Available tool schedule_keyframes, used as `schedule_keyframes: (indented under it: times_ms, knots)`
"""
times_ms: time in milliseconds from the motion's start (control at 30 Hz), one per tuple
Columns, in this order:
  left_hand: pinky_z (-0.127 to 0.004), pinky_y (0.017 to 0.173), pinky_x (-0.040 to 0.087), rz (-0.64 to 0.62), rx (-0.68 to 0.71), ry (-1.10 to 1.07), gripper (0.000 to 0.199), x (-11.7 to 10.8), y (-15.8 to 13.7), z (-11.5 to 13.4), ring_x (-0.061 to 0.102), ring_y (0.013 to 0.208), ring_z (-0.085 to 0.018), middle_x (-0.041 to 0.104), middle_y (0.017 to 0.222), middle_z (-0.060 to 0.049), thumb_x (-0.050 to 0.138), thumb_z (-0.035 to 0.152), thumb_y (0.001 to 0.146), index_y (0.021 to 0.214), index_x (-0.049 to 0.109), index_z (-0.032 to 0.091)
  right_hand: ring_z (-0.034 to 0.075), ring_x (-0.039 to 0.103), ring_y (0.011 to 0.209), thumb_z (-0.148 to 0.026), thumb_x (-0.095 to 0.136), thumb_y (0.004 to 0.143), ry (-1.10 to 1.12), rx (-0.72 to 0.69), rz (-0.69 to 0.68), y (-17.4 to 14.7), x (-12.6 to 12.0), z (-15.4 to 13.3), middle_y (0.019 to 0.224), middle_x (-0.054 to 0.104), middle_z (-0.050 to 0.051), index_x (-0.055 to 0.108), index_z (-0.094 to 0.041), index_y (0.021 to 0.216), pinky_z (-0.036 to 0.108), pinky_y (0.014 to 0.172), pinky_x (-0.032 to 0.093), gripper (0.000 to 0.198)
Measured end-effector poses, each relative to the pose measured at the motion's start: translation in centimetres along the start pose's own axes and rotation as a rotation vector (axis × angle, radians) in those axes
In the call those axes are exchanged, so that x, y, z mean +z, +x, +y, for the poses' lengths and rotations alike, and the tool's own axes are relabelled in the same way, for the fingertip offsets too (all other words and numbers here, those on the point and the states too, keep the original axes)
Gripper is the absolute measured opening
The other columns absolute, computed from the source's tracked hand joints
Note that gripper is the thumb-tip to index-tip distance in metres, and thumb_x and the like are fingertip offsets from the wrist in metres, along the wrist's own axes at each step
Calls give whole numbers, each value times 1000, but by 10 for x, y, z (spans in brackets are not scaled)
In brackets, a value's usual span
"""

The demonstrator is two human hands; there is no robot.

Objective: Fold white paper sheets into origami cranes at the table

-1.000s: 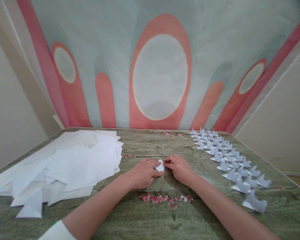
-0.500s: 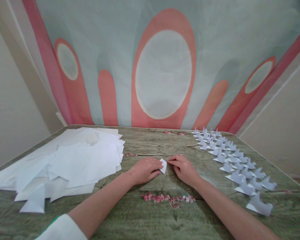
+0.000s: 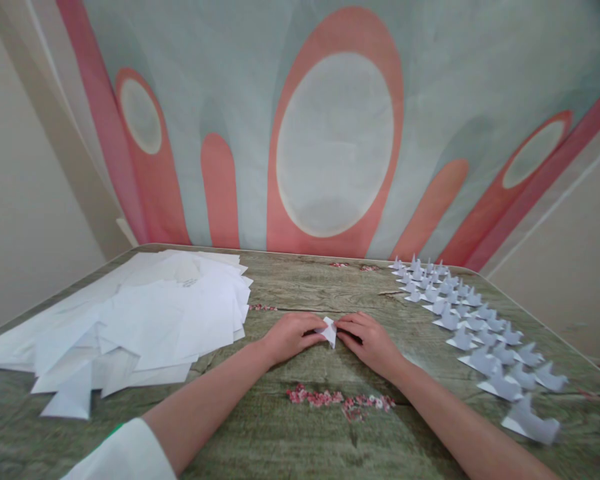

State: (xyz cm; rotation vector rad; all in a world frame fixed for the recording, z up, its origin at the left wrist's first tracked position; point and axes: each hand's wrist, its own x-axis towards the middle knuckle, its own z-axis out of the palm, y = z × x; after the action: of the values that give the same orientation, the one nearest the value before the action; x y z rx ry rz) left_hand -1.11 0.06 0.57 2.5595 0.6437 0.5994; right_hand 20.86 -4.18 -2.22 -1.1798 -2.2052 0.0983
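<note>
A small piece of folded white paper (image 3: 329, 331) is between my two hands, just above or on the middle of the wood-patterned table (image 3: 260, 427). My left hand (image 3: 294, 335) pinches its left side between thumb and fingers. My right hand (image 3: 364, 337) has its thumb and fingertips closed on the right edge. The paper looks angular, with a point facing down toward me; its finer folds are too small to make out.
A spread pile of white paper sheets (image 3: 155, 320) covers the table's left side, with a triangular folded piece (image 3: 73, 397) at its near corner. Rows of folded white paper birds (image 3: 480, 360) stand along the right. A painted backdrop (image 3: 250, 167) rises behind the far edge.
My right hand has come in from beside the paper and now grips its right edge. The paper has turned and its outline looks partly unfolded. The view has shifted slightly.
</note>
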Motion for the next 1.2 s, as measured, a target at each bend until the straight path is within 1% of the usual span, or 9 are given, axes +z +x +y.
schedule_keyframes:
  times_ms: [167,300,467,667,767,900,1033,1200]
  knots:
    - [-26,88,42,17,-1,-17,27,-1,-1,2,56,98,-16,63,106,-4,52,34,85,108,60,20,18,56,84,-24,52,85,31,51,18,1,2,-3,91,64,5,65,-23,100,34,77,45,19]
    - [-26,88,41,35,-4,-22,27,1,0,2,56,97,-15,63,105,-4,48,32,88,109,59,20,18,57,83,-25,52,86,49,100,20,4,2,-5,88,64,4,66,-23,97,33,76,45,19]
    - [-27,89,41,85,-21,-6,27,3,1,-2,55,98,-16,61,105,-5,45,27,89,112,57,19,17,57,80,-25,51,86,122,183,29,8,4,-6,84,64,3,67,-23,93,31,75,44,18]
    - [-28,89,42,138,-55,-7,27,5,3,-5,54,97,-17,60,104,-6,48,23,87,112,57,19,17,57,77,-25,51,85,201,263,44,11,5,-7,81,64,3,67,-22,87,29,73,44,17]
    - [-27,84,44,173,-91,-28,27,6,3,-7,56,90,-16,60,98,-6,50,21,84,110,58,19,17,57,76,-25,51,85,213,288,39,13,4,-8,79,64,3,68,-22,87,28,71,43,17]
    - [-25,76,45,186,-117,-58,28,7,3,-9,56,78,-14,59,92,-4,53,20,82,110,59,19,16,56,74,-24,53,82,192,329,-2,17,4,-9,78,63,3,67,-21,87,27,68,42,15]
    - [-24,74,45,195,-112,-69,27,6,2,-8,55,77,-13,58,89,-3,53,20,82,109,59,19,16,55,71,-21,56,79,157,356,-38,25,7,-10,77,61,2,67,-21,84,27,66,41,13]
    - [-24,76,44,204,-100,-85,28,5,1,-5,55,78,-13,59,89,-3,54,21,83,110,58,20,15,55,70,-17,55,77,162,365,-32,32,13,-12,76,60,3,68,-19,84,26,64,40,15]
